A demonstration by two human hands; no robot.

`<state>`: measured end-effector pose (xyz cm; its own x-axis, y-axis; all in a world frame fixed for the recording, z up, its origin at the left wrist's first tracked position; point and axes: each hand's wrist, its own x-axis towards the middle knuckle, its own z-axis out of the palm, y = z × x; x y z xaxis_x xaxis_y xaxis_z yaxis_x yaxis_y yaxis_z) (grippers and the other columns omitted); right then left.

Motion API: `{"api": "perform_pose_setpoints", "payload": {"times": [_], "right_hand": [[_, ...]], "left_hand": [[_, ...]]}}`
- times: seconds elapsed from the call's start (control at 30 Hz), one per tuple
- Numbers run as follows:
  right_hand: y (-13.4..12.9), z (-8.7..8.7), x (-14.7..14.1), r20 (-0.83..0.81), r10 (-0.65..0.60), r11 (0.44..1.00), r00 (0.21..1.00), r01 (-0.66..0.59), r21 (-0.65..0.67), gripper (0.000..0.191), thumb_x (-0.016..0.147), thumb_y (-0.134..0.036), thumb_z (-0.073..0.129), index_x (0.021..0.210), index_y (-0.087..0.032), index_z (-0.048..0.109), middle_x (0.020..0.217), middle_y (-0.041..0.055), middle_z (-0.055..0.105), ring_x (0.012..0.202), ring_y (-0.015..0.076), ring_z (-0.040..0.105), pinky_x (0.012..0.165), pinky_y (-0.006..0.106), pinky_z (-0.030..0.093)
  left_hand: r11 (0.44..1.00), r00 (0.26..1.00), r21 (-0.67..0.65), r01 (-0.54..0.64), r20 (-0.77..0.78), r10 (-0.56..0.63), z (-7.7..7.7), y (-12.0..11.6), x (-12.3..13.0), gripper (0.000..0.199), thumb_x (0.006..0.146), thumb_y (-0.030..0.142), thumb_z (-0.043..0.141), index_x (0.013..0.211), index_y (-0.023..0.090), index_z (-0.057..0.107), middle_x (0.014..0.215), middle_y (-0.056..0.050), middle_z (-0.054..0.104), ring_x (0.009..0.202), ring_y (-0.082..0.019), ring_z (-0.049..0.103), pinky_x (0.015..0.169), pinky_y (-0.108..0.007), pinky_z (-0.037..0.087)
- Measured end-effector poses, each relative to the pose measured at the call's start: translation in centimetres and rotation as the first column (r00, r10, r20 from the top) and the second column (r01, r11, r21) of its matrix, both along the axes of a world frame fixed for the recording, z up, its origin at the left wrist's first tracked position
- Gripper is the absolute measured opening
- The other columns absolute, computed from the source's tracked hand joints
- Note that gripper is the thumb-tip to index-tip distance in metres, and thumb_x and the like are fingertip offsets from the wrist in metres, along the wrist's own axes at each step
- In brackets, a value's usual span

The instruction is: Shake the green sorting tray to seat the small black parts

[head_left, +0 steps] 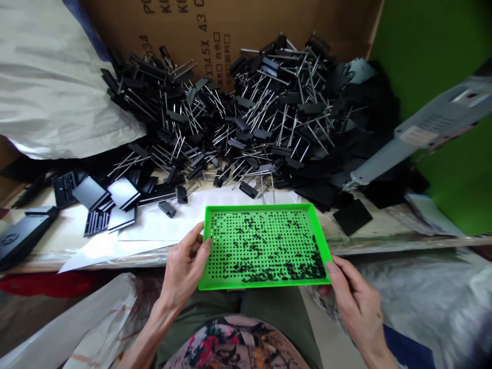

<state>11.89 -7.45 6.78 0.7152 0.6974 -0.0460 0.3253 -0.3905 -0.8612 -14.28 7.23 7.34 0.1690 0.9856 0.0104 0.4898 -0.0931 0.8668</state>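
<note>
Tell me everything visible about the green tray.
The green tray, apparently plastic, is rectangular, shallow and upright, with raised walls and a perforated floor. Small black pieces lie scattered inside, densest at the near right corner. The left hand and right hand hold its short sides by the worktable.

Counted 2 hands (185,266) (355,297), 1 green tray (221,284), 1 grey tool (388,159), 1 cardboard panel (246,18); found pronged parts (262,134) and small black pieces (317,269) too many to count.

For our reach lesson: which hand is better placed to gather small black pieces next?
Probably the right hand: it holds the green rectangular plastic tray nearest the clustered small black pieces; the left hand is opposite.
</note>
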Motion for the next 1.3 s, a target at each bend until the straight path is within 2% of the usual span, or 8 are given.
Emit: {"api": "perform_pose_setpoints", "payload": {"times": [0.63, 0.73, 0.8, 0.9, 1.0, 1.13, 1.2, 1.3], "right_hand": [[0.4, -0.4, 0.0, -0.018, 0.025, 1.0, 1.0, -0.025, -0.005, 0.034, 0.089, -0.049, 0.056, 0.099, -0.019, 0.069, 0.048, -0.0037, 0.059, 0.047, 0.0154, 0.057, 0.052, 0.024, 0.047], [0.3, -0.6, 0.5, -0.018, 0.07, 0.997, 0.997, -0.07, -0.016, 0.036, 0.09, -0.05, 0.055, 0.1, -0.019, 0.07, 0.049, -0.0037, 0.059, 0.047, 0.0153, 0.058, 0.053, 0.024, 0.048], [0.2, -0.7, 0.7, -0.009, 0.104, 0.994, 0.995, -0.104, -0.023, 0.037, 0.091, -0.05, 0.054, 0.101, -0.019, 0.07, 0.049, -0.0034, 0.059, 0.047, 0.0158, 0.058, 0.052, 0.024, 0.048], [0.2, -0.6, 0.7, -0.008, 0.096, 0.995, 0.995, -0.096, -0.018, 0.038, 0.091, -0.052, 0.054, 0.102, -0.019, 0.071, 0.048, -0.0035, 0.058, 0.046, 0.0161, 0.057, 0.051, 0.025, 0.049], [0.4, -0.4, 0.4, -0.02, 0.067, 0.998, 0.998, -0.067, -0.012, 0.039, 0.091, -0.052, 0.054, 0.1, -0.019, 0.071, 0.048, -0.0037, 0.058, 0.046, 0.016, 0.056, 0.052, 0.025, 0.048], [0.4, -0.2, 0.2, -0.034, 0.067, 0.997, 0.997, -0.068, -0.031, 0.039, 0.091, -0.052, 0.054, 0.102, -0.019, 0.071, 0.048, -0.0036, 0.058, 0.047, 0.0158, 0.056, 0.054, 0.025, 0.048], [0.4, -0.1, 0.3, -0.048, 0.074, 0.997, 0.996, -0.076, -0.032, 0.039, 0.091, -0.052, 0.054, 0.103, -0.019, 0.07, 0.049, -0.0035, 0.059, 0.046, 0.0159, 0.056, 0.054, 0.025, 0.048], [0.3, -0.1, 0.4, -0.078, 0.087, 0.996, 0.993, -0.088, -0.01, 0.041, 0.091, -0.053, 0.054, 0.104, -0.018, 0.071, 0.048, -0.0033, 0.059, 0.045, 0.0163, 0.057, 0.052, 0.026, 0.048]], "left_hand": [[1.0, 0.999, -0.011, 0.004, -0.04, -0.005, -0.5, 0.2, -0.1, 0.046, 0.089, 0.043, 0.055, 0.126, 0.016, 0.061, 0.06, 0.008, 0.045, 0.049, -0.007, 0.036, 0.048, -0.02, 0.031], [0.997, 0.988, 0.06, 0.039, -0.154, -0.03, -0.1, 0.4, 0.0, 0.043, 0.091, 0.043, 0.053, 0.124, 0.015, 0.061, 0.065, 0.006, 0.052, 0.048, -0.007, 0.041, 0.049, -0.021, 0.035], [0.977, 0.946, 0.199, 0.082, -0.324, -0.014, 0.4, 0.5, 0.2, 0.039, 0.092, 0.039, 0.052, 0.122, 0.016, 0.061, 0.08, 0.001, 0.061, 0.054, -0.009, 0.05, 0.053, -0.022, 0.04], [0.867, 0.856, 0.426, 0.257, -0.516, 0.0, 1.5, 0.5, 0.9, 0.031, 0.096, 0.032, 0.051, 0.123, 0.018, 0.06, 0.1, -0.006, 0.064, 0.079, -0.016, 0.062, 0.067, -0.028, 0.047], [0.701, 0.805, 0.493, 0.516, -0.558, -0.2, 2.7, 0.3, 2.3, 0.023, 0.096, 0.022, 0.052, 0.115, 0.017, 0.063, 0.1, -0.008, 0.063, 0.092, -0.021, 0.057, 0.077, -0.034, 0.05], [0.505, 0.566, 0.298, 0.81, -0.621, -0.542, 3.1, 0.4, 4.6, 0.017, 0.095, 0.015, 0.049, 0.099, 0.018, 0.066, 0.095, -0.007, 0.059, 0.092, -0.02, 0.05, 0.078, -0.034, 0.048], [0.421, 0.447, 0.211, 0.882, -0.659, -0.605, 3.0, 0.7, 5.5, 0.016, 0.095, 0.014, 0.05, 0.092, 0.018, 0.065, 0.095, -0.006, 0.058, 0.092, -0.02, 0.048, 0.079, -0.034, 0.046], [0.326, 0.347, 0.169, 0.93, -0.694, -0.631, 2.7, 1.3, 6.2, 0.017, 0.094, 0.015, 0.049, 0.083, 0.018, 0.061, 0.094, -0.006, 0.056, 0.09, -0.02, 0.047, 0.077, -0.035, 0.042]]}}
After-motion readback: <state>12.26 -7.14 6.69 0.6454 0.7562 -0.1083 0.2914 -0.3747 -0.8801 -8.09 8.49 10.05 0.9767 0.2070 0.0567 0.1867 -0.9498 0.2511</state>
